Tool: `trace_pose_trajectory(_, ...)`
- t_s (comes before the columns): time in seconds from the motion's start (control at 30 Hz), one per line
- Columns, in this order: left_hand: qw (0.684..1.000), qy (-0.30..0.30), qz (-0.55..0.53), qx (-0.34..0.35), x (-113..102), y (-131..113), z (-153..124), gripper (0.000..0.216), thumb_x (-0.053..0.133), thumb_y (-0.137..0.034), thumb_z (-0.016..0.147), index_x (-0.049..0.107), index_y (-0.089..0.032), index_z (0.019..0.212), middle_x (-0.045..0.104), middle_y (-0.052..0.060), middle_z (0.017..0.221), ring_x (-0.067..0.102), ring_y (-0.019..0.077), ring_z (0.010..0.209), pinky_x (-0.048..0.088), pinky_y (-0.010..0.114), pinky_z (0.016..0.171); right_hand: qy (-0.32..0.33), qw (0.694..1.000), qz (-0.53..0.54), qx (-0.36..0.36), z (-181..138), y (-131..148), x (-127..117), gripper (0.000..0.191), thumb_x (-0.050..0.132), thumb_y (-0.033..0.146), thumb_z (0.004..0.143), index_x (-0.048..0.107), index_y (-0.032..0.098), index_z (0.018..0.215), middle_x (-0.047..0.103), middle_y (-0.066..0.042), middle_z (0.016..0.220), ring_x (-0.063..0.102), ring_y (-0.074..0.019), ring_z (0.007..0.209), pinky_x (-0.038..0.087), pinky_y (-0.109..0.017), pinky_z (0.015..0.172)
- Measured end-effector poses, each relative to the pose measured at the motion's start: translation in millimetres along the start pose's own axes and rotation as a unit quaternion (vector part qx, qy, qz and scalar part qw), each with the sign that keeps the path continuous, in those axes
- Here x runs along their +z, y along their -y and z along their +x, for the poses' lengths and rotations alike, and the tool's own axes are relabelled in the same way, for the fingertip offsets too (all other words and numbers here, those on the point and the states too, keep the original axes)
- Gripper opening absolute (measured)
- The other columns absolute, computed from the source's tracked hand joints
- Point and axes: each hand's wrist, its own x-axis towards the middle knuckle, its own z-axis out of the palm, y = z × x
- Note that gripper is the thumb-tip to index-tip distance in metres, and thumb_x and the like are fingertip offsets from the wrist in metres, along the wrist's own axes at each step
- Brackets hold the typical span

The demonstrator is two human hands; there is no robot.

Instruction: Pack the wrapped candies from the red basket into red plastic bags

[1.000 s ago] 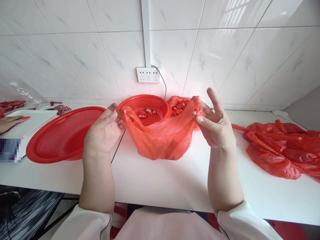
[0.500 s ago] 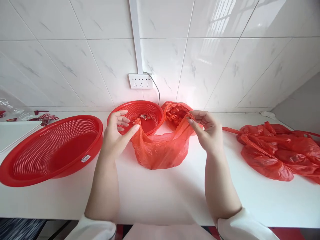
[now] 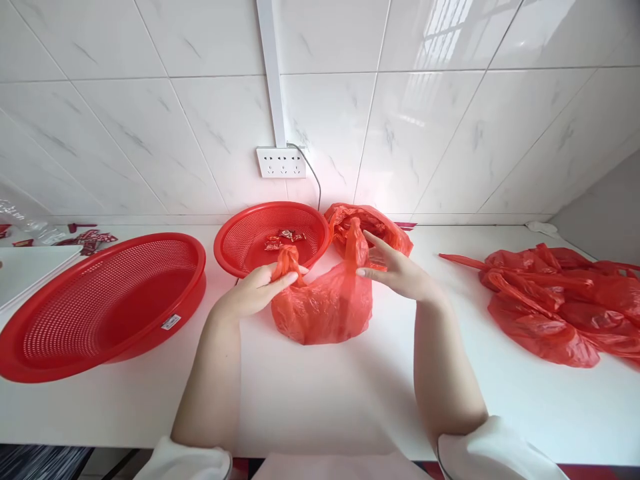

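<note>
A thin red plastic bag point(image 3: 325, 310) stands on the white table in front of me, its two handles sticking up. My left hand point(image 3: 260, 287) is closed round its bunched left handle, thumb on the near side. Beside the right handle, my right hand point(image 3: 395, 267) has its thumb and fingers apart, the tips close to the plastic. Just behind is a red perforated basket point(image 3: 235, 243) with several small wrapped candies point(image 3: 286, 239) in it. Another red plastic bag point(image 3: 395, 233), crumpled, lies behind my right hand; part of it is hidden.
A larger red basket point(image 3: 125, 307) stands tilted-looking on the left. Several red wrapped pieces point(image 3: 93, 240) and clear plastic point(image 3: 35, 227) lie behind a white board point(image 3: 35, 267). Crumpled red bags point(image 3: 560, 300) are heaped at right. A power socket point(image 3: 281, 163) is on the tiled wall.
My left hand has lowered and closed round the bag's left handle. My right hand has let go of the right side and spread its fingers. The bag's mouth has drawn narrower.
</note>
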Motion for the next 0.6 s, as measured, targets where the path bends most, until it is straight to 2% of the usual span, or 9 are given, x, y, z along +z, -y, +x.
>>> trace_pose_trajectory(0.03, 0.999, -0.004, -0.039, 0.016, 2.8, -1.6, 1.5, 0.032, 0.049, -0.048, 0.09, 0.068, -0.022, 0.097, 0.068, 0.006, 0.112, 0.058, 0.0243, 0.113, 0.038, 0.041, 0.106, -0.004, 0.999, 0.036, -0.008, 2.4, 1.0, 2.9, 0.062, 0.064, 0.046, 0.083, 0.043, 0.033, 0.14, 0.063, -0.005, 0.123, 0.06, -0.0269, 0.113, 0.051, -0.047, 0.093)
trace_pose_trajectory(0.1, 0.986, -0.027, -0.152, 0.058, 9.2, -5.9, 2.4, 0.034, 0.044, -0.043, 0.093, 0.062, -0.02, 0.075, 0.069, 0.004, 0.084, 0.063, 0.0199, 0.095, 0.039, 0.04, 0.103, -0.037, 0.994, 0.095, -0.031, 4.9, 5.1, 7.3, 0.034, 0.061, 0.044, 0.086, 0.065, 0.028, 0.115, 0.07, -0.003, 0.101, 0.066, -0.0231, 0.094, 0.054, -0.041, 0.084)
trace_pose_trajectory(0.17, 0.952, -0.042, -0.292, 0.076, 15.7, -10.4, 1.6, 0.036, 0.04, -0.039, 0.095, 0.051, -0.02, 0.067, 0.051, -0.003, 0.053, 0.059, 0.0137, 0.064, 0.045, 0.038, 0.094, -0.09, 0.983, 0.14, -0.072, 4.8, 10.3, 10.7, 0.02, 0.061, 0.042, 0.087, 0.07, 0.025, 0.092, 0.07, -0.002, 0.088, 0.066, -0.0205, 0.084, 0.055, -0.038, 0.078)
trace_pose_trajectory(0.23, 0.915, -0.025, -0.4, 0.055, 21.0, -13.4, 0.7, 0.03, 0.04, -0.038, 0.095, 0.049, -0.02, 0.072, 0.028, -0.009, 0.045, 0.039, 0.0082, 0.042, 0.05, 0.034, 0.075, -0.136, 0.972, 0.155, -0.116, 3.3, 16.1, 15.0, 0.014, 0.063, 0.037, 0.086, 0.07, 0.025, 0.085, 0.068, -0.001, 0.086, 0.065, -0.0201, 0.085, 0.054, -0.038, 0.079)
trace_pose_trajectory(0.27, 0.902, -0.005, -0.429, 0.041, 23.0, -14.1, 0.5, 0.026, 0.043, -0.038, 0.094, 0.052, -0.02, 0.078, 0.024, -0.009, 0.048, 0.031, 0.0068, 0.04, 0.049, 0.031, 0.067, -0.15, 0.968, 0.145, -0.138, 2.3, 19.4, 17.9, 0.011, 0.065, 0.035, 0.084, 0.069, 0.025, 0.085, 0.068, -0.002, 0.09, 0.064, -0.0208, 0.089, 0.054, -0.039, 0.081)
trace_pose_trajectory(0.37, 0.9, 0.08, -0.426, 0.047, 27.1, -13.9, 0.8, 0.026, 0.06, -0.043, 0.083, 0.056, -0.02, 0.095, 0.033, -0.006, 0.062, 0.033, 0.0066, 0.048, 0.041, 0.025, 0.055, -0.144, 0.965, 0.048, -0.212, -0.5, 31.1, 30.8, 0.003, 0.068, 0.028, 0.082, 0.07, 0.026, 0.084, 0.062, -0.004, 0.115, 0.057, -0.0249, 0.112, 0.048, -0.045, 0.096)
trace_pose_trajectory(0.47, 0.934, 0.16, -0.31, 0.081, 32.8, -15.7, 0.3, 0.045, 0.076, -0.035, 0.07, 0.055, -0.025, 0.109, 0.047, -0.003, 0.076, 0.048, 0.0107, 0.065, 0.045, 0.028, 0.066, -0.08, 0.95, -0.065, -0.296, -1.7, 42.3, 46.8, 0.008, 0.065, 0.024, 0.084, 0.072, 0.027, 0.086, 0.045, -0.003, 0.142, 0.039, -0.0292, 0.133, 0.036, -0.051, 0.109)
trace_pose_trajectory(0.53, 0.953, 0.169, -0.232, 0.099, 38.8, -19.1, -0.9, 0.057, 0.079, -0.031, 0.068, 0.052, -0.03, 0.118, 0.055, 0.0, 0.089, 0.055, 0.0152, 0.082, 0.047, 0.033, 0.079, -0.032, 0.936, -0.106, -0.335, -1.8, 46.5, 56.0, 0.012, 0.062, 0.021, 0.085, 0.072, 0.026, 0.09, 0.037, -0.003, 0.149, 0.033, -0.0301, 0.137, 0.033, -0.052, 0.111)
trace_pose_trajectory(0.6, 0.962, 0.15, -0.208, 0.091, 45.0, -21.8, -2.1, 0.049, 0.074, -0.036, 0.075, 0.053, -0.031, 0.118, 0.058, 0.002, 0.096, 0.057, 0.0176, 0.09, 0.048, 0.034, 0.081, 0.008, 0.935, -0.104, -0.34, -2.0, 48.0, 62.1, 0.015, 0.06, 0.019, 0.087, 0.071, 0.024, 0.094, 0.041, -0.005, 0.146, 0.041, -0.0278, 0.132, 0.041, -0.048, 0.106)
